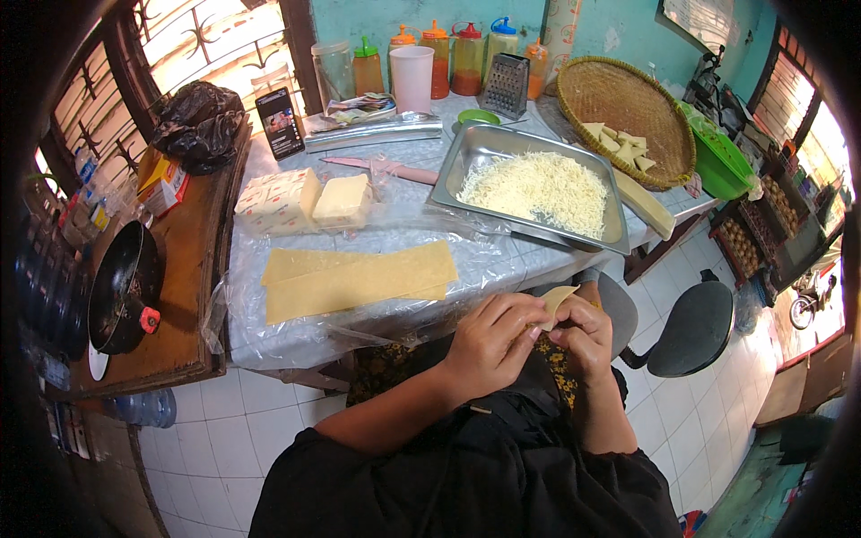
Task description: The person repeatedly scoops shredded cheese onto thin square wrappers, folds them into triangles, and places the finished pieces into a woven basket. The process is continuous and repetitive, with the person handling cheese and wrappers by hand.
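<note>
Above my lap, just off the table's front edge, my left hand (493, 339) and my right hand (582, 334) pinch a small folded piece of pale dough (558, 299) between them. Its upper corner sticks up; the fingers hide the rest. Long flat dough strips (359, 285) lie overlapping on clear plastic to the left of my hands. Grated cheese (543, 191) is heaped in a metal tray (619, 229) beyond them. Several folded dough pieces (621, 145) rest in a round woven basket (668, 99) at the far right.
Behind the strips sit a wrapped cheese block (278, 199) and a cut block (343, 199), with a pink knife (381, 168) beyond. A phone (280, 123), a grater (506, 85) and sauce bottles (466, 61) stand farther back. A frying pan (127, 287) is at left.
</note>
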